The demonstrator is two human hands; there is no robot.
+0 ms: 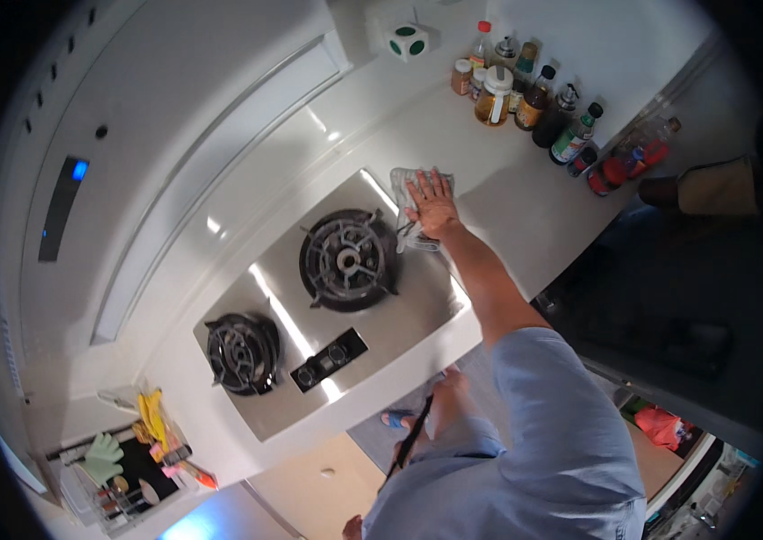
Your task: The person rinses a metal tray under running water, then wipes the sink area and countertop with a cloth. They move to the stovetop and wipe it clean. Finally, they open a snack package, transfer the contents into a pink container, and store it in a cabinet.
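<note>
My right hand (434, 206) lies flat, palm down and fingers spread, on a crumpled grey cloth (402, 177). The cloth rests across the right edge of a steel gas hob (280, 283), partly on the white countertop (510, 196). Just left of the cloth is the larger burner (349, 261) with its metal pan support. A smaller burner (241, 352) sits at the hob's left end, and a black control panel (329, 360) with knobs at its front. What seems to be my left hand (353, 528) barely shows at the bottom edge; its fingers are hidden.
Several sauce bottles (535, 101) and a glass oil jug (493, 101) line the wall at the counter's back right. A white power cube (408, 42) is behind. A range hood (219, 169) overhangs the left. Green gloves (102, 459) lie over a sink rack (122, 506). A drawer (665, 445) stands open at right.
</note>
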